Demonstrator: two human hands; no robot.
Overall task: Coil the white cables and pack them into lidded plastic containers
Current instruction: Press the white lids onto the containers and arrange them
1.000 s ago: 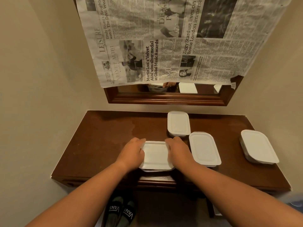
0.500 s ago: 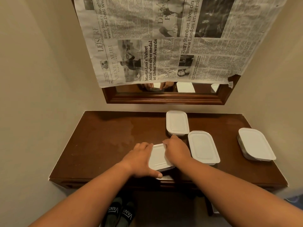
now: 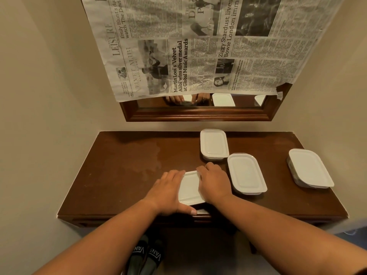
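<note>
A white lidded plastic container sits at the front edge of the brown table. My left hand holds its left side, fingers over the lid and thumb along the front edge. My right hand covers its right side, fingers bent over the far edge. Three more shut containers stand on the table: one at the back, one just right of my right hand, one at the far right. No white cable is visible.
A wood-framed mirror hangs on the wall behind the table, mostly covered by a newspaper sheet. Beige walls close in on both sides. The table's left half is bare wood. Shoes show on the floor below.
Both hands have slid inward from the container's sides onto its lid, leaving less of the lid showing. The container has shifted slightly. The other containers have not moved.
</note>
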